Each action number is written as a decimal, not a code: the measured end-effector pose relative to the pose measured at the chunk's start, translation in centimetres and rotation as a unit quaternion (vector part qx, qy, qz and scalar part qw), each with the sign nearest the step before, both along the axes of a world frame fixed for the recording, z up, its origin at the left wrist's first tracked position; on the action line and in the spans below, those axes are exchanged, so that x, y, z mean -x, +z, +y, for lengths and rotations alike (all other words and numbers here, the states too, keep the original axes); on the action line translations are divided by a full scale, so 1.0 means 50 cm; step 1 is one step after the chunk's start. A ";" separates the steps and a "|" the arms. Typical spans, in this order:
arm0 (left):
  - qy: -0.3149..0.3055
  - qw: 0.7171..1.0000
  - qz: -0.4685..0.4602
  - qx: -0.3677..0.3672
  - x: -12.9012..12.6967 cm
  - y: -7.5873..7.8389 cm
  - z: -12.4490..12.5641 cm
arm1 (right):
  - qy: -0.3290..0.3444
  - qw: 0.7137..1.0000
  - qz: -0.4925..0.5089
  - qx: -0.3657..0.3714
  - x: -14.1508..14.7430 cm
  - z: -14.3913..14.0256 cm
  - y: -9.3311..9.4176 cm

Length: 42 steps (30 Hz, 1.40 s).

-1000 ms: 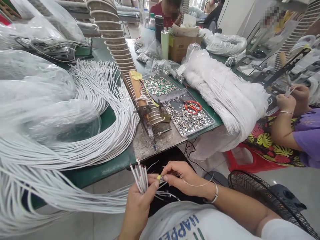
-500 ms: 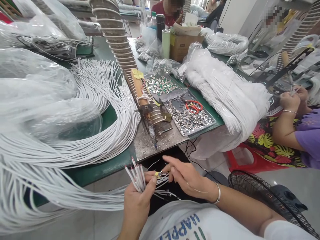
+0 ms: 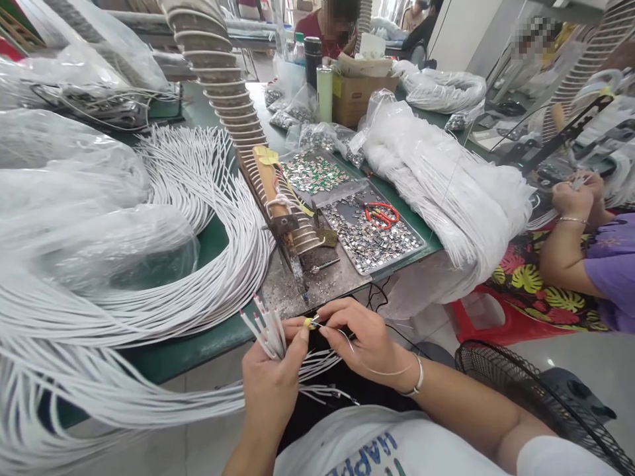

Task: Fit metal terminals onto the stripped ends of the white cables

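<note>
My left hand (image 3: 272,377) is closed around a bunch of white cables (image 3: 268,334), whose cut ends with reddish tips point up. Its thumb and forefinger, wrapped in something yellow, pinch a small metal end piece (image 3: 315,320). My right hand (image 3: 364,337) is closed, with a thin solder wire (image 3: 342,329) between thumb and fingers; the wire trails back over the wrist. The wire's tip reaches the small metal piece. Just beyond both hands, a soldering iron (image 3: 299,276) is fixed tip down above a spattered metal plate (image 3: 278,287).
White cables (image 3: 198,307) sweep across the green table's left side. Trays of metal connectors (image 3: 380,241) and green boards (image 3: 315,172) stand behind, with red-handled cutters (image 3: 381,215). A ribbed hose (image 3: 218,73) hangs over the iron. At right are a fan (image 3: 516,390) and a co-worker's hands (image 3: 578,195).
My right hand has risen slightly, and its outstretched forefinger has bent into a pinch on the solder wire. My left hand has moved up a little with the cables.
</note>
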<state>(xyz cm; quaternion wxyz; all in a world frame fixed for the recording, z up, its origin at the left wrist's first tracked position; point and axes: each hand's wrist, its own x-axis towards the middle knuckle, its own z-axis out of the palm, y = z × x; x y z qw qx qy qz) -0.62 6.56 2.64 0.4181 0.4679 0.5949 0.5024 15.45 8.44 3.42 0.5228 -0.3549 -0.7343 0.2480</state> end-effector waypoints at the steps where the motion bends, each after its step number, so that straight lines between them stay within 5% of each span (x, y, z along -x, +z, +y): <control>1: 0.000 1.000 -0.006 -0.004 -0.002 0.003 0.004 | -0.003 1.000 0.000 -0.001 0.003 0.003 0.001; 26: 0.015 0.995 -0.009 -0.102 -0.011 0.010 0.045 | -0.037 0.999 0.014 -0.017 0.021 0.034 0.022; 35: 0.058 0.997 -0.059 0.007 -0.003 -0.043 0.026 | -0.010 1.000 0.000 0.011 0.016 0.024 -0.020; 42: 0.073 0.987 -0.130 0.063 -0.017 -0.017 0.029 | -0.017 1.000 0.015 0.005 0.020 0.019 -0.015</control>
